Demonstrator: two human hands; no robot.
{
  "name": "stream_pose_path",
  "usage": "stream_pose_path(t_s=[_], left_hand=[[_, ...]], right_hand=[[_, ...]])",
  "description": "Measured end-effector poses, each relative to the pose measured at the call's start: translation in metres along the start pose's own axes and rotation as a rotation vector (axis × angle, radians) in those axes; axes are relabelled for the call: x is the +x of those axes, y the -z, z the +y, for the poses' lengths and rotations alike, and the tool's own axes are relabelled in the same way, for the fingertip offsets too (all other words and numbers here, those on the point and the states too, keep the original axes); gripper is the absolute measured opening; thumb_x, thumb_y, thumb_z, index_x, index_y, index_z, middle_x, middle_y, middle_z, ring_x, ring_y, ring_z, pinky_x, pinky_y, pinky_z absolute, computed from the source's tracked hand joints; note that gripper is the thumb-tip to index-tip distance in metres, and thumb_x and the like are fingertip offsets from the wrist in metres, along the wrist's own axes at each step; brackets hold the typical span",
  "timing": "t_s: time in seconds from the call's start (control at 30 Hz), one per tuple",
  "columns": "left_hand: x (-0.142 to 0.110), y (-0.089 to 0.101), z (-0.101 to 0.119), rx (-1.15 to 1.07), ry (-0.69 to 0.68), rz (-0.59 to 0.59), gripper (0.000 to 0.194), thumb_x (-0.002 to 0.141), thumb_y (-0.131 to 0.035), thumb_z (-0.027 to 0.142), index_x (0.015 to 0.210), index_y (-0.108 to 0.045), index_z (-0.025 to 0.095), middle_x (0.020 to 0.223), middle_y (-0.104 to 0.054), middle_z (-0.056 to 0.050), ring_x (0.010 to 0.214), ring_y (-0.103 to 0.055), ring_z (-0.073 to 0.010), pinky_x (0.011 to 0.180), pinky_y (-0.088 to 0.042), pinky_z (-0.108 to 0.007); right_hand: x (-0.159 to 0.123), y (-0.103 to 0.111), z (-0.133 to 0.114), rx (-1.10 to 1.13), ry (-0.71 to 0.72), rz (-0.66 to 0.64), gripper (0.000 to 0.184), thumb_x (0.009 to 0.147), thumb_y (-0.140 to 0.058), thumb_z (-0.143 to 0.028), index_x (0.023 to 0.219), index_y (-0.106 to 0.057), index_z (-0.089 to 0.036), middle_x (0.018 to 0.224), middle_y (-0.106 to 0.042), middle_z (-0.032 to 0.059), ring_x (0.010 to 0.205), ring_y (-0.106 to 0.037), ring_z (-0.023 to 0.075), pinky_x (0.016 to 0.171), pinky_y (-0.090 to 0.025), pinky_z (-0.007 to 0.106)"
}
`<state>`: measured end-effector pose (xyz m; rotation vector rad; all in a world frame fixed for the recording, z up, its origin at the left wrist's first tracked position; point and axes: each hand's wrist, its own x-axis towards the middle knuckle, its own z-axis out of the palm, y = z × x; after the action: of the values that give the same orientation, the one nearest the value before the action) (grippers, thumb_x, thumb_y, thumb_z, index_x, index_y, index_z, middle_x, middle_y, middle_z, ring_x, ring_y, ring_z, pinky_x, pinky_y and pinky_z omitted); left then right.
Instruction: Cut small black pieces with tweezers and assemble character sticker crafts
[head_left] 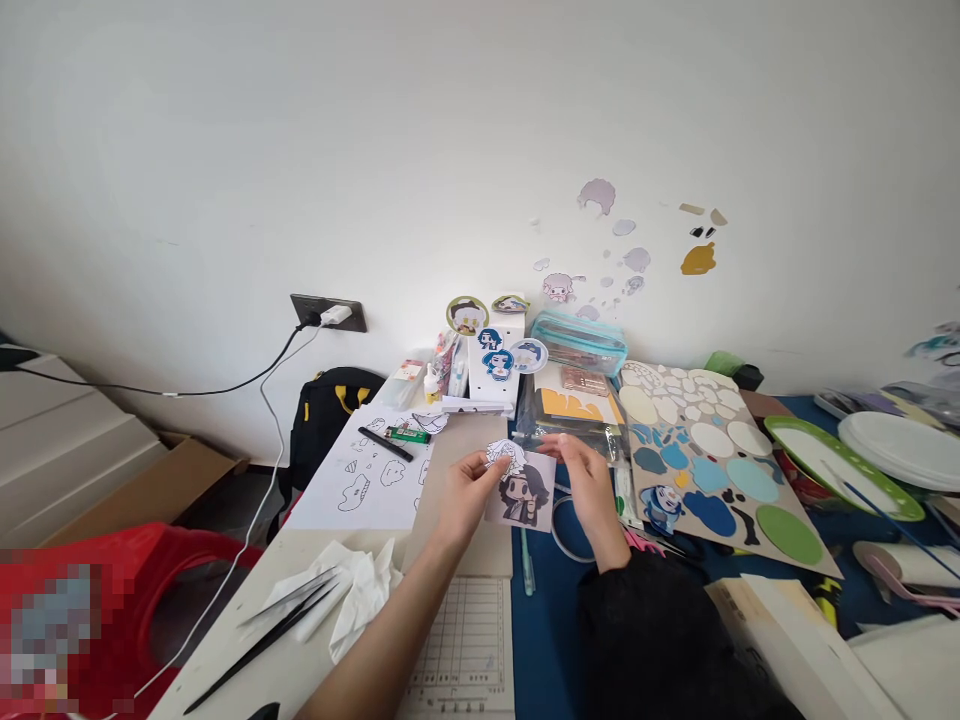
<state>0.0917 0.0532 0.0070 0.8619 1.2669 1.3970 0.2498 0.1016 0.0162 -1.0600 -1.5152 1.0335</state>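
My left hand (466, 492) pinches a small white line-drawn cutout (505, 457) together with the upper left of a square cartoon card (523, 497). The card carries a dark-haired chibi figure on a pale mauve ground, and the cutout overlaps its top left. My right hand (587, 490) is closed at the card's upper right corner, thumb and forefinger on its edge. A small pale tip shows near those fingertips, too small to make out. Beneath the hands lie a grey-beige board (457, 455) and a light teal pen (528, 570).
On the left are tweezers (262, 640), crumpled tissue (367, 590), a black marker (385, 444) and a drawing sheet (322, 500). A board of coloured paper cutouts (720, 460) lies right, beside a green-rimmed tray (840, 465). Behind stands a teal clear pouch (581, 345).
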Motion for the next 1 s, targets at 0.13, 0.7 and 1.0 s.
stream_pose_path(t_s=[0.13,0.7,1.0], left_hand=[[0.002,0.001,-0.003,0.007,-0.063,-0.005,0.032,0.068,-0.068,0.045,0.06,-0.056,0.017,0.06,-0.062,0.002,0.057,-0.057,-0.0138,0.054,-0.042,-0.023],[-0.005,0.001,0.008,-0.042,-0.012,-0.003,0.03,0.064,-0.072,0.045,0.066,-0.064,0.016,0.065,-0.066,0.0,0.058,-0.059,-0.0147,0.056,-0.045,-0.023],[-0.009,-0.001,0.016,0.031,-0.003,0.013,0.033,0.065,-0.07,0.047,0.068,-0.066,0.015,0.067,-0.068,-0.003,0.06,-0.06,-0.0165,0.056,-0.047,-0.024]], right_hand=[[0.001,-0.005,0.0,0.007,-0.004,-0.124,0.035,0.079,-0.056,-0.05,0.078,-0.068,-0.017,0.081,-0.068,0.007,0.076,-0.061,0.0223,0.065,-0.047,0.03],[-0.008,-0.009,-0.013,-0.038,0.11,-0.187,0.021,0.083,-0.056,-0.035,0.08,-0.068,-0.018,0.08,-0.068,0.0044,0.074,-0.059,0.0191,0.068,-0.044,0.028],[-0.006,-0.009,-0.011,-0.034,0.083,-0.173,0.023,0.083,-0.055,-0.037,0.078,-0.067,-0.018,0.078,-0.067,0.005,0.073,-0.059,0.0196,0.065,-0.044,0.028]])
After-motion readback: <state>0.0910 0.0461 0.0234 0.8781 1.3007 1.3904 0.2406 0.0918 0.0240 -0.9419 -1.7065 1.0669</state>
